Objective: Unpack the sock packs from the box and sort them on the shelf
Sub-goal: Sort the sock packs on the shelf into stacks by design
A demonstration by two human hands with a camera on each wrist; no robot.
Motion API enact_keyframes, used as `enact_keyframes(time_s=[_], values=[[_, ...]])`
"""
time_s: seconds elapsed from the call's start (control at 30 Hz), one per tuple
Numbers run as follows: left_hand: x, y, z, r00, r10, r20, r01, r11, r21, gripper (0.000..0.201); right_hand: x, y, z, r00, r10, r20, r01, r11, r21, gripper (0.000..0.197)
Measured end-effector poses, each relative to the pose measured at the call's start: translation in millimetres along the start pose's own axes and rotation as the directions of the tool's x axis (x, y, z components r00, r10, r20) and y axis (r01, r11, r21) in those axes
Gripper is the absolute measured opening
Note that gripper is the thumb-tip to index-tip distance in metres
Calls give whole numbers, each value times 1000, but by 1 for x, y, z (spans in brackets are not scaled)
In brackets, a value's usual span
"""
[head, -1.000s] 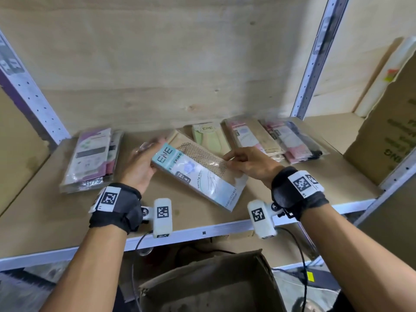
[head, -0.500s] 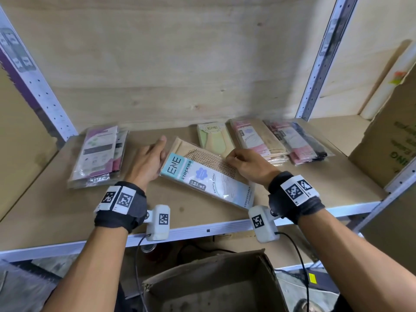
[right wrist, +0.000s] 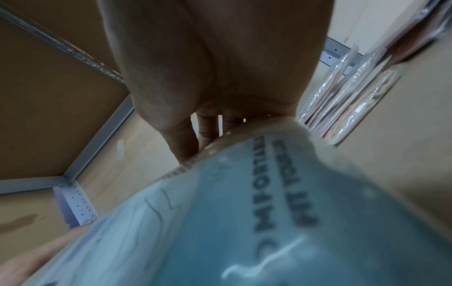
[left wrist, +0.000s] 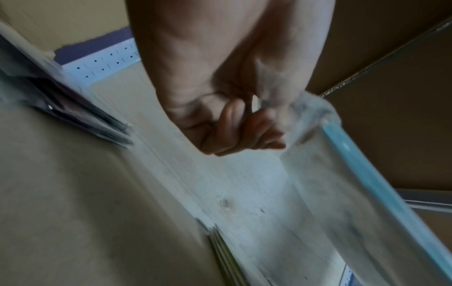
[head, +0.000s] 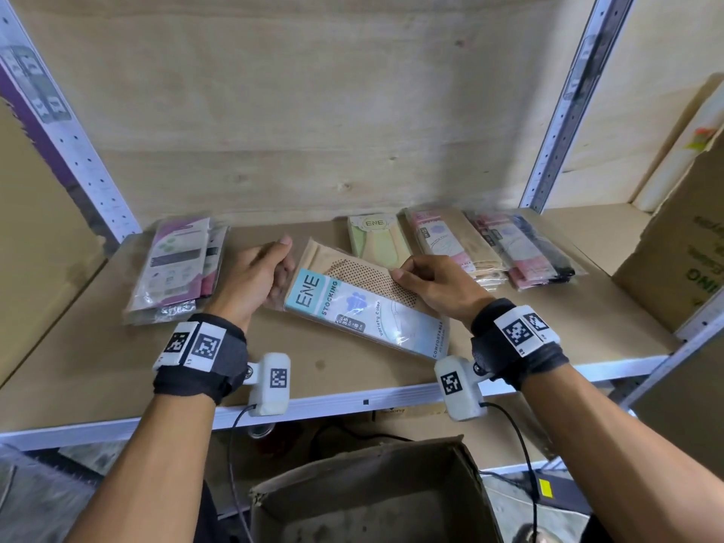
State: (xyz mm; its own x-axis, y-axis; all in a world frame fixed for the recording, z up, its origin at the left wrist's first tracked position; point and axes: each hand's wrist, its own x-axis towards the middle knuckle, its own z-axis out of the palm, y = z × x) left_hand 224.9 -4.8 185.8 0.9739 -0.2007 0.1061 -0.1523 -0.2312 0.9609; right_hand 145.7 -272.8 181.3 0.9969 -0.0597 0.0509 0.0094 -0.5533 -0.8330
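Both hands (head: pixel 250 276) (head: pixel 435 286) seemingly curled on stocking pack (head: pixel 364 311).

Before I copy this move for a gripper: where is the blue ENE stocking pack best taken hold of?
By its two short ends. The blue ENE stocking pack lies flat and slantwise on the shelf, so come from both sides, as the left hand and right hand do.

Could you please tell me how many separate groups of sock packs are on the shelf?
5: purple stack far left, blue ENE pack under both hands, green pack, pink-beige stack, pink-black stack rightmost.
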Motion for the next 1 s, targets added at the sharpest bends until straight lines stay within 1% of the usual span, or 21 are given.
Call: enact_keyframes(time_s=[0.07, 0.13, 0.23, 0.3, 0.33, 0.37, 0.4, 0.47, 0.57, 0.63, 0.77, 0.8, 0.87, 0.93, 0.97, 1.0], values=[[2, -5, -4, 999, -27, 17, 26, 998, 54, 39, 0, 1, -1, 1000, -23, -11, 22, 999, -38, 31], [3, -7, -5, 999, -40, 3, 40, 995, 89, 39, 0, 1, 0, 999, -38, -19, 36, 997, -65, 31], [2, -6, -2, 995, -30, -91, 42, 991, 130, 50, 0, 1, 2, 999, -46, -24, 45, 997, -62, 32], [0, -3, 0, 990, -38, -135, 53, 992, 115, 55, 0, 1, 4, 998, -51, -23, 50, 998, -37, 34], [0, -2, 2, 989, -54, -134, 64, 995, 70, 56, 0, 2, 4, 999, -49, -18, 49, 999, -20, 34], [0, -1, 3, 990, -79, -120, 78, 997, -11, 55, 0, 2, 4, 999, -45, -12, 45, 999, 6, 35], [0, 0, 4, 990, -104, -91, 93, 989, -116, 54, 0, 3, 5, 999, -41, -2, 41, 998, 45, 35], [-1, 5, 4, 993, -121, -10, 113, 947, -302, 55, 0, 3, 6, 999, -43, 13, 41, 991, 129, 37], [-2, 9, 6, 991, -118, 58, 132, 891, -435, 49, -1, 3, 9, 998, -57, 18, 53, 978, 202, 37], [-2, 8, 7, 992, -119, 50, 128, 867, -481, 51, -1, 2, 10, 998, -50, 26, 42, 972, 232, 37], [-1, 5, 2, 996, -84, 41, 94, 907, -410, 63, -2, 4, 10, 999, 1, 47, -13, 967, 253, 36], [-1, 4, 0, 996, -80, 45, 92, 892, -442, 65, -2, 5, 9, 999, 20, 47, -32, 962, 270, 35], [1, 1, -3, 997, -64, 54, 83, 828, -554, 65, 0, 6, 8, 997, 72, 37, -80, 940, 333, 29], [4, -3, 0, 993, -81, 84, 116, 766, -632, 67, 3, 5, 8, 992, 128, 9, -120, 904, 410, 20], [6, -3, 3, 988, -103, 117, 155, 754, -638, 67, 4, 4, 9, 988, 152, -7, -132, 880, 457, 16], [6, -4, 8, 981, -116, 154, 187, 770, -610, 66, 6, 2, 9, 985, 173, -19, -139, 848, 512, 16]])
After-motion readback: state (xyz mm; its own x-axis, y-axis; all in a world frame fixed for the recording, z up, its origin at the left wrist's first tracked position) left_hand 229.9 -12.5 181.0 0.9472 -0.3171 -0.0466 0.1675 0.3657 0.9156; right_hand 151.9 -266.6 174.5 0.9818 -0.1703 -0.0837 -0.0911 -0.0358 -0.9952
